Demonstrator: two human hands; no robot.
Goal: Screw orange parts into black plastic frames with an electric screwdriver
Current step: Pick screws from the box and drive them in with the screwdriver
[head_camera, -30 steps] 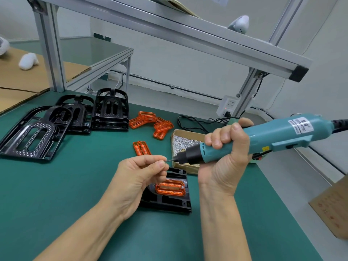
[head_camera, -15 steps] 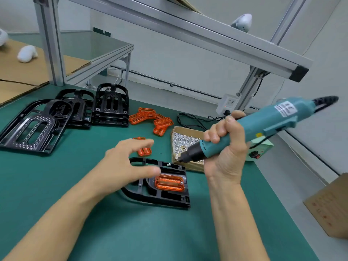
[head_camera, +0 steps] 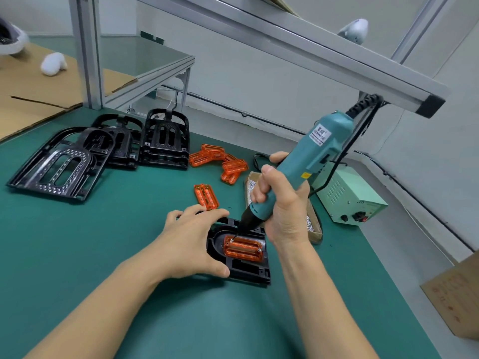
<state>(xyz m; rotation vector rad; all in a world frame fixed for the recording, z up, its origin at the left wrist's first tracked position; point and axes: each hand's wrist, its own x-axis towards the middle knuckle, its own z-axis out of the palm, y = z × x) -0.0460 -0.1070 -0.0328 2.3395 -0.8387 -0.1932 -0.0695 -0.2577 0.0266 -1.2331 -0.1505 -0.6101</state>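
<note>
Right, the bit is down on the orange part (head_camera: 243, 248) and this looks like the driving step. The right hand (head_camera: 282, 208) has its fingers wrapped round the teal electric screwdriver (head_camera: 308, 164), tool tilted, its black nose aimed at the part's far-left corner, where a screw appears to sit under the tip. The left hand (head_camera: 191, 242) lies spread and flat on the black plastic frame (head_camera: 248, 270), fingers straight and thumb at the near edge, pinning it to the green mat (head_camera: 77, 255). That frame lies at centre, just in front of the person, with the orange part seated in its recess. A screw head already shows at the part's right end.

Next, I'd judge, it calls for steady downward pressure with the bit kept square to the screw, the frame held from twisting, then a fresh screw from the cardboard box of screws (head_camera: 311, 224) just behind the right hand.

More orange parts (head_camera: 228, 164) and stacked black frames (head_camera: 163, 141) wait at the back, with the pale green power supply (head_camera: 347, 200) off to the right.
</note>
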